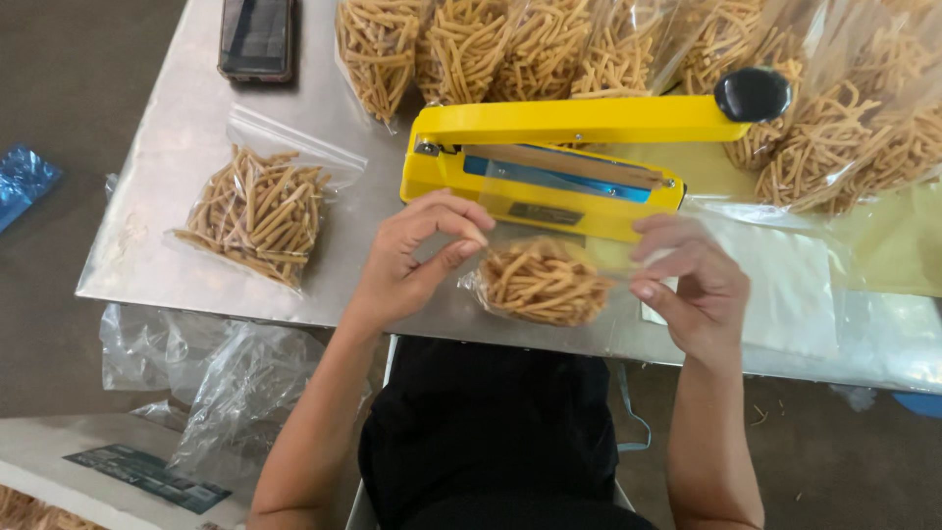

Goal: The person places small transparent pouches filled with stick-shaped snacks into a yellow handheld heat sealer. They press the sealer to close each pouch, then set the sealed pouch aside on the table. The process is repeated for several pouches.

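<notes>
Hands (417, 257) (687, 290) pinch snack bag (540, 283), apparently at sealer (545, 162); jaw raised.

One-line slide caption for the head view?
Both hands, left hand and right hand, hold a clear bag of snack sticks before an open yellow heat sealer.

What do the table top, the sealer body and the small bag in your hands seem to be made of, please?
Table top: likely brushed steel, dull grey sheen. Sealer: glossy yellow, painted metal or plastic. Small bag: thin clear plastic film, crinkled.
</notes>
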